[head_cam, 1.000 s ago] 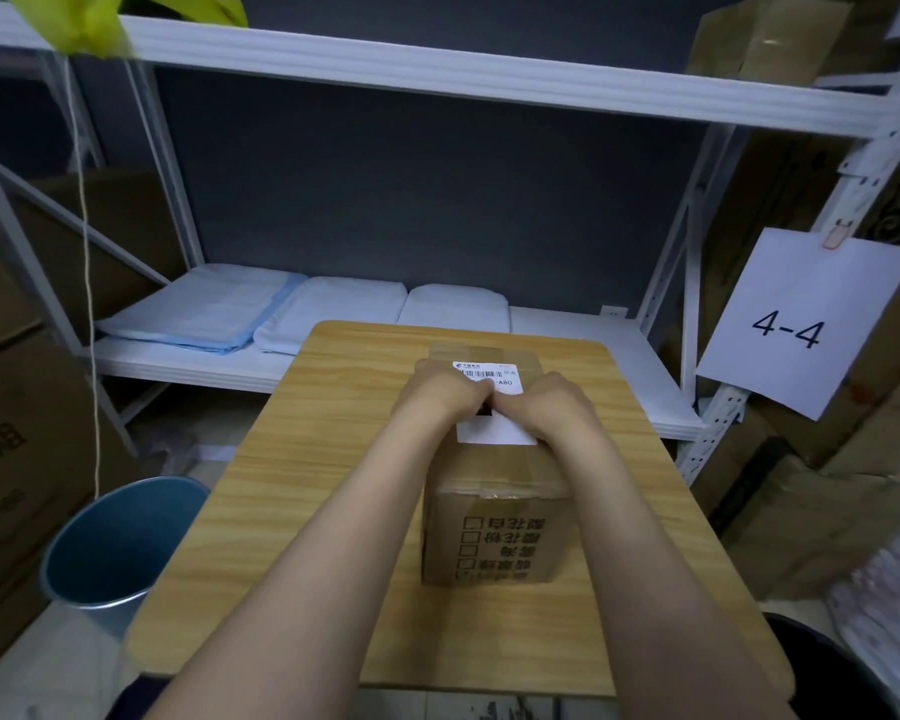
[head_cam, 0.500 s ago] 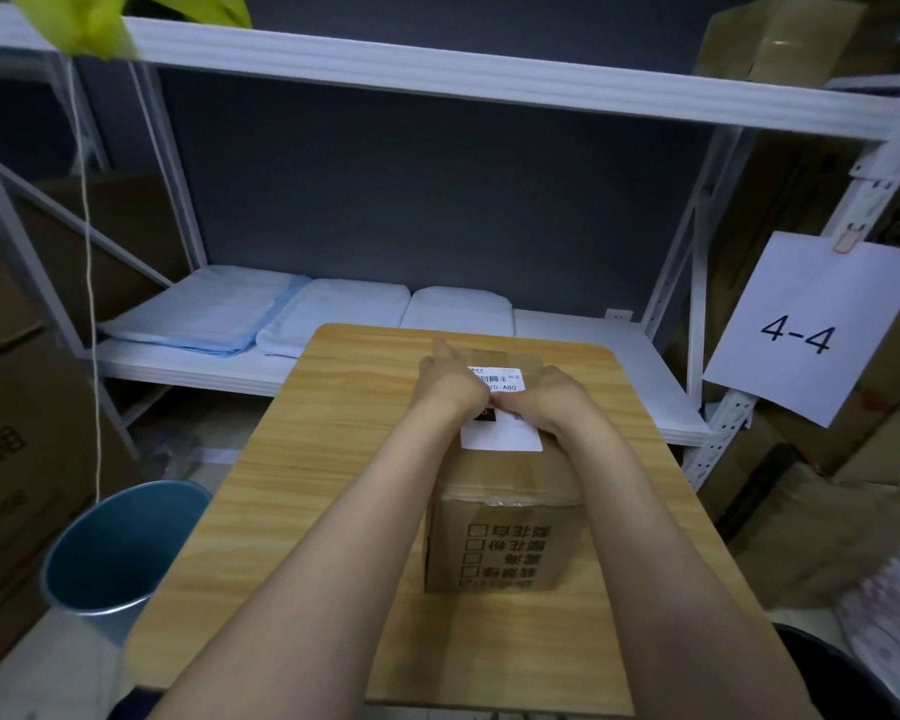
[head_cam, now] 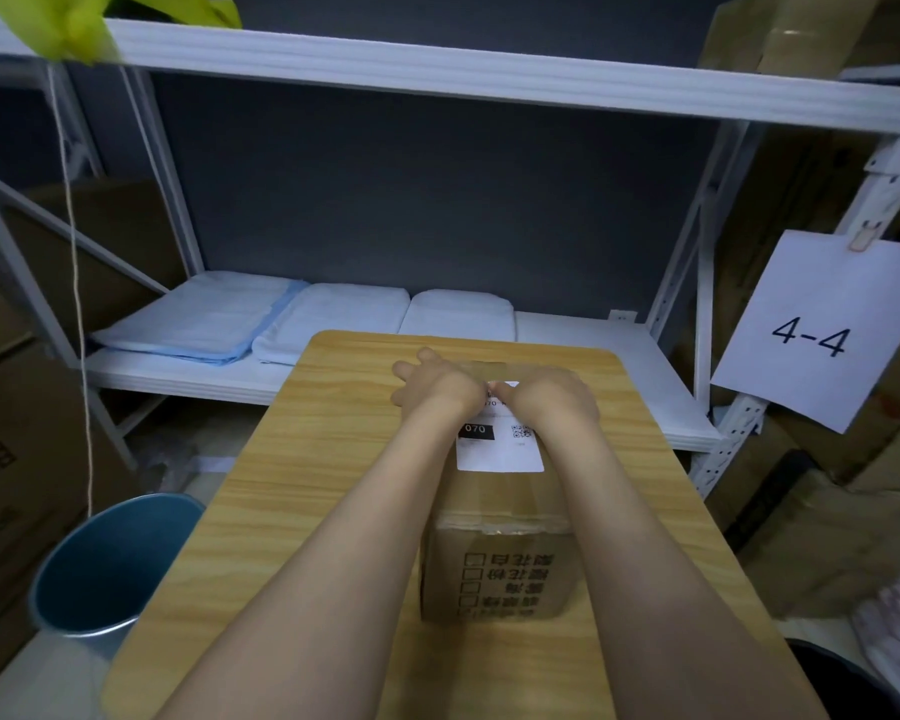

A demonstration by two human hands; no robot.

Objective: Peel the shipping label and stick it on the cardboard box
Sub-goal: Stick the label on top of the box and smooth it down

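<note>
A brown cardboard box [head_cam: 494, 569] with printed characters on its near side stands on the wooden table [head_cam: 302, 511]. A white shipping label [head_cam: 500, 449] with a black "070" block and a QR code lies flat on the box's top. My left hand [head_cam: 437, 389] and my right hand [head_cam: 546, 400] rest side by side on the far end of the label, fingers spread and pressing down. The label's far edge is hidden under both hands.
A blue bin [head_cam: 110, 563] stands on the floor left of the table. Behind is a white metal shelf [head_cam: 593, 335] with folded white pads [head_cam: 333, 319]. A paper sign "4-4" [head_cam: 811, 335] hangs at the right among cardboard boxes.
Both hands have slid away from me along the label toward the box's far edge, uncovering the "070" block and QR code on the label's near part.
</note>
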